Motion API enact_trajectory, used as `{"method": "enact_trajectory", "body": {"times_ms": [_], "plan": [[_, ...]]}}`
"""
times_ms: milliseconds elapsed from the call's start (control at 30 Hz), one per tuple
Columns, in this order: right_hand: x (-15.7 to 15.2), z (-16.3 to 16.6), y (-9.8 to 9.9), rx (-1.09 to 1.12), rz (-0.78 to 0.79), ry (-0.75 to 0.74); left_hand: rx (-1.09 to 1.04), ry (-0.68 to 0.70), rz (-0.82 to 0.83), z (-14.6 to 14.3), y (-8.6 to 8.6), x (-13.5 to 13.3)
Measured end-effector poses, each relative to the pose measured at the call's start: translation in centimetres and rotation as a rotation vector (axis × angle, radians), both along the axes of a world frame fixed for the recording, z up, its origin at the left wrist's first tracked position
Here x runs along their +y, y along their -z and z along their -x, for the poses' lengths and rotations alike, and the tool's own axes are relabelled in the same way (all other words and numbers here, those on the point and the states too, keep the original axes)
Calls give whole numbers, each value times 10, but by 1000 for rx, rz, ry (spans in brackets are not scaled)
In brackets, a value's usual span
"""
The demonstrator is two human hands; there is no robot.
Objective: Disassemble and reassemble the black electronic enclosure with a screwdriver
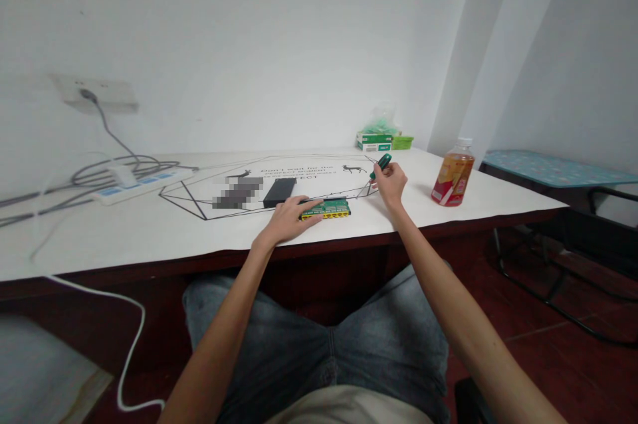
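A green circuit board point(335, 205) with a row of yellow ports along its near side lies close to the table's front edge. My left hand point(289, 218) grips its left end, thumb at the front and fingers over the top. To the right of the board, my right hand point(391, 183) is closed around a screwdriver with a green handle point(383, 162). The screwdriver tilts, its shaft pointing down toward the tabletop; small dark specks lie near there. Just behind my left hand rests a black box-shaped casing point(279, 191).
A bottle of amber drink point(453, 173) stands at the right. Green and white boxes point(375, 140) sit by the wall. At the left are a power strip point(139, 186) and coiled grey cables point(114, 171). A white cable point(134, 337) hangs off the table's front edge.
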State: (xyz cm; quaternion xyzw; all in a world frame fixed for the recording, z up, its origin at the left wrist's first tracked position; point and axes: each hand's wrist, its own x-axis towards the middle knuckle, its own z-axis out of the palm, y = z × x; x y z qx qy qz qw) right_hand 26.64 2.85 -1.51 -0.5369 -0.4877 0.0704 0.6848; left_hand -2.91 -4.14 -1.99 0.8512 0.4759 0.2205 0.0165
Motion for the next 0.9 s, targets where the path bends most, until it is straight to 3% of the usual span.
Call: {"method": "enact_trajectory", "body": {"times_ms": [167,267,433,567,733,900], "plan": [[1,0,0,47,-41,-27,-14,-3,-2,0,0,0],[0,3,-2,187,-80,-82,-69,-2,-16,-1,0,-1],[-8,23,-11,578,-101,-310,-257,-4,-174,-5,-4,0],[-18,51,-17,745,-43,-474,-365,4,-246,-7,-8,4],[-29,86,-19,774,-5,-590,-457,4,-206,-5,-8,3],[-31,99,-16,730,8,-638,-516,0,-178,-2,-6,2]]}}
